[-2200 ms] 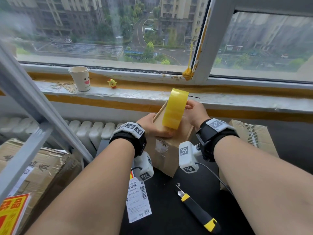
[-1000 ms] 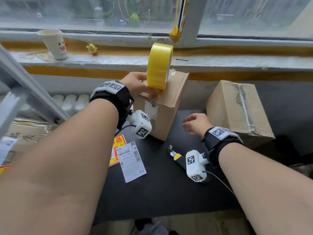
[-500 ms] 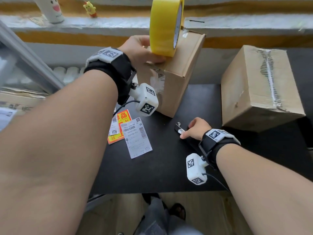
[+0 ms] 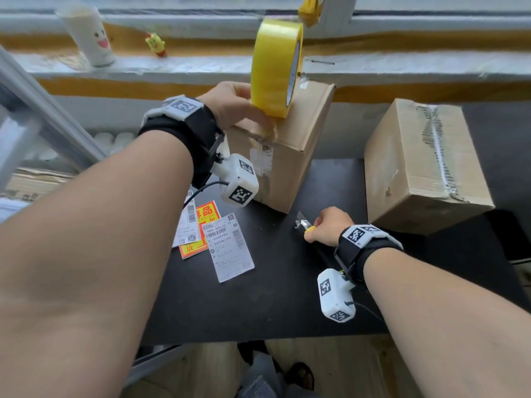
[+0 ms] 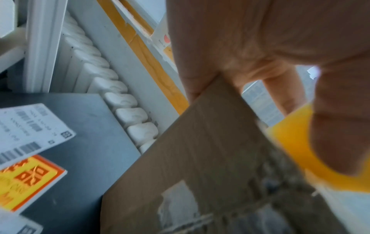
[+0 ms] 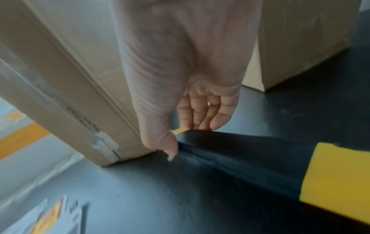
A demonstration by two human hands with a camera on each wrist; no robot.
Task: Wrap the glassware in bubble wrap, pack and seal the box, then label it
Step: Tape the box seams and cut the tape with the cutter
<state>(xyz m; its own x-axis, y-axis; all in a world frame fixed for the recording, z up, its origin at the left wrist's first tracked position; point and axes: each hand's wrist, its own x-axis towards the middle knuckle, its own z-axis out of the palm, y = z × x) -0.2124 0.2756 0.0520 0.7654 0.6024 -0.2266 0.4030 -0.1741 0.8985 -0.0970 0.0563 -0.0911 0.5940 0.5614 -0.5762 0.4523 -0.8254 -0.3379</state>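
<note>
Box (image 4: 290, 145) steadied, right hand (image 4: 327, 226) now gripping knife (image 4: 301, 224)

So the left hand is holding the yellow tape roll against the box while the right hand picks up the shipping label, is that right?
Not quite: the right hand grips the utility knife, not the label, per the right wrist view. The left hand does hold the yellow tape roll against the box.

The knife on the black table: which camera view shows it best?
The right wrist view: the knife fills it, black handle with yellow end, the right hand gripping it. The head view shows only its tip past that hand. The left wrist view misses it.
</note>
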